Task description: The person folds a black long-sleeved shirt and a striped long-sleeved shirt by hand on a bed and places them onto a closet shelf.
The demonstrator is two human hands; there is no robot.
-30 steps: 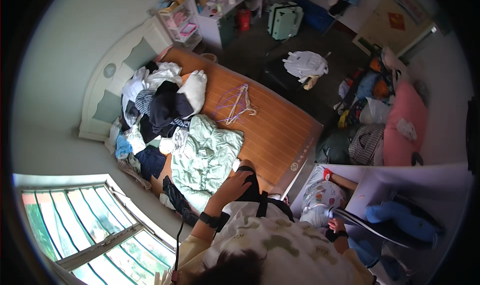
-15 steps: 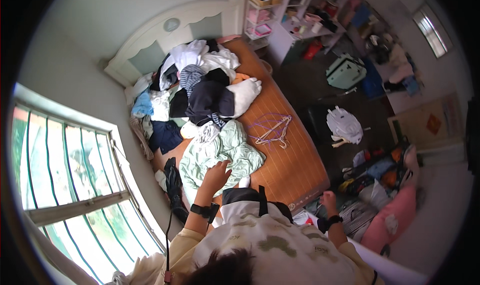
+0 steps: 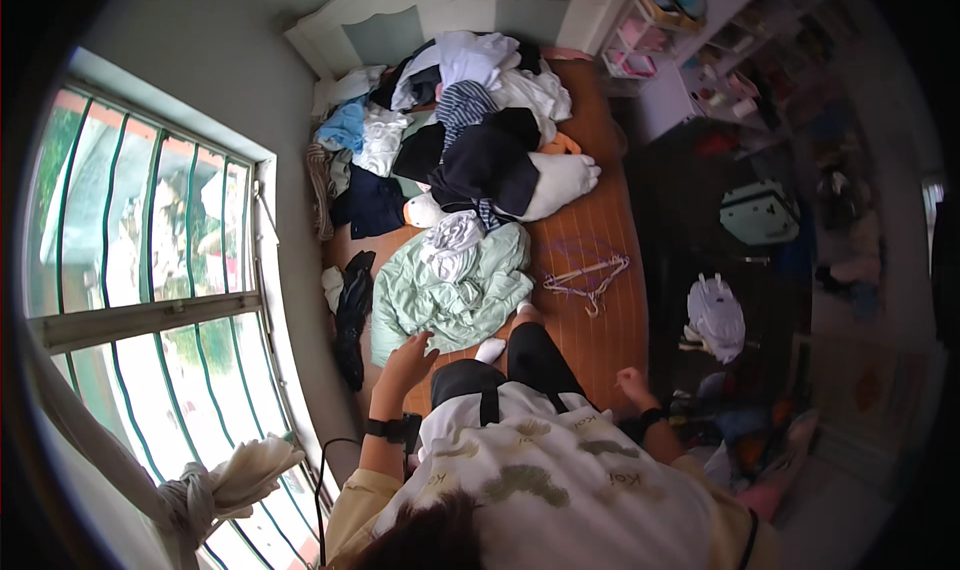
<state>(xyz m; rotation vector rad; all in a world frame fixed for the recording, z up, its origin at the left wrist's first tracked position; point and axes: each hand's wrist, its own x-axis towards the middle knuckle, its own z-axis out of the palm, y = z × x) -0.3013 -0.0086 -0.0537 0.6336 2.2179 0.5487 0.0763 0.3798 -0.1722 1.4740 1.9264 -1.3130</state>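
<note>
My left hand (image 3: 410,360) is open and holds nothing, its fingers stretched toward the near edge of a crumpled pale green cloth (image 3: 405,295) on the bed. It hangs over that edge; whether it touches the cloth I cannot tell. A bunched white garment (image 3: 453,245) lies on top of the green cloth. Out to my right side, above the bed mat's near right part, my right hand (image 3: 634,384) is empty, with loosely bent fingers. Several hangers (image 3: 588,277), white and purple, lie on the mat beyond it.
A heap of clothes (image 3: 485,170) fills the far half of the bed mat (image 3: 585,225) before the headboard (image 3: 420,20). Dark clothing (image 3: 352,315) lies by the barred window (image 3: 150,220). Right of the bed are a white backpack (image 3: 716,315) and a pale green suitcase (image 3: 760,213).
The view has swung right and downward, and my legs now show against the bed. Both arms stay out at my sides, hands empty. The clothes and hangers appear unmoved on the bed.
</note>
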